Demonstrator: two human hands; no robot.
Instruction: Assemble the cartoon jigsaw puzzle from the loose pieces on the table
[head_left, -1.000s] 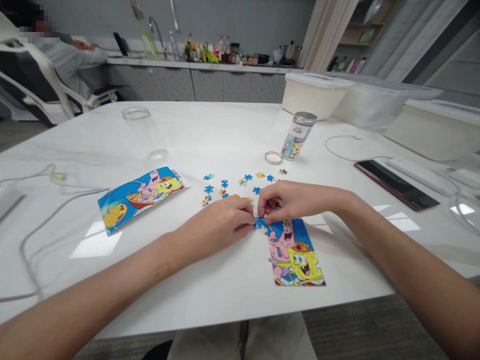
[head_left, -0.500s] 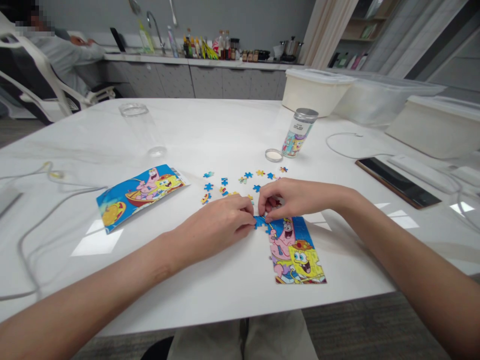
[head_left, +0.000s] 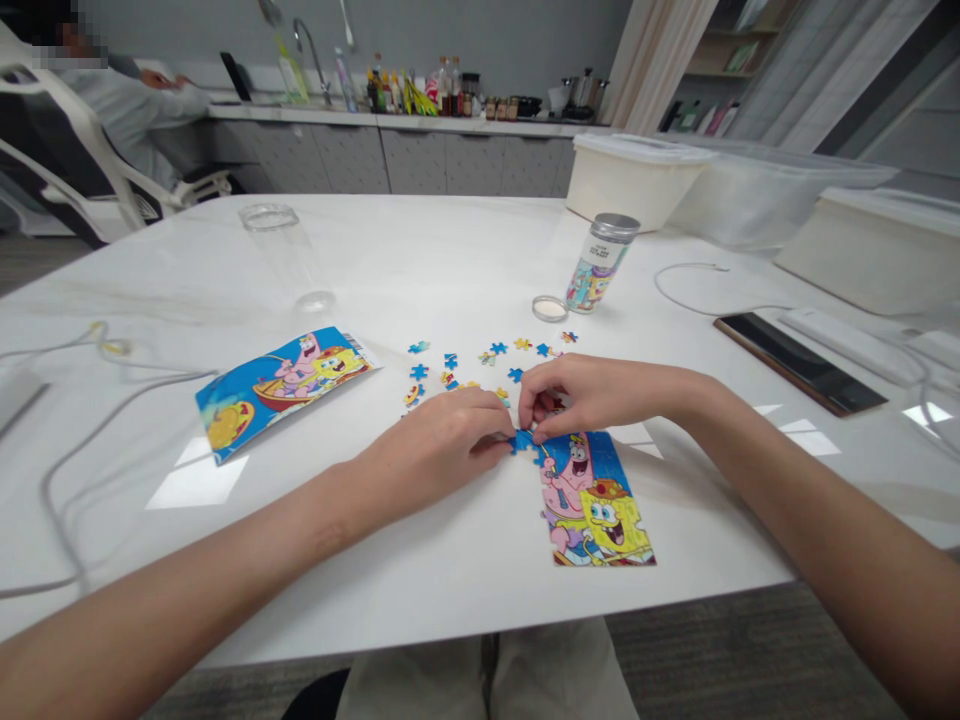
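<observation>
A partly joined cartoon jigsaw puzzle (head_left: 592, 500) lies near the table's front edge, showing a pink starfish and a yellow sponge figure. At its upper left corner is a blue puzzle piece (head_left: 523, 440). My left hand (head_left: 457, 440) has its fingers pinched at the left side of that piece. From the right, my right hand (head_left: 574, 395) pinches over the piece where it meets the joined part; its fingertips partly cover the join. Several loose puzzle pieces (head_left: 419, 371) are scattered beyond both hands, some hidden behind them.
A folded picture sheet (head_left: 281, 390) lies left, with a clear jar (head_left: 281, 260) behind it. A printed can (head_left: 602, 262) and a round lid (head_left: 550, 308) stand back right. Further right are a phone (head_left: 799, 362), cables and lidded bins (head_left: 637, 185). A person (head_left: 127, 120) sits at far left.
Both hands stay nearly still at the blue piece. The whole view has shifted very slightly; the other things lie as before.
</observation>
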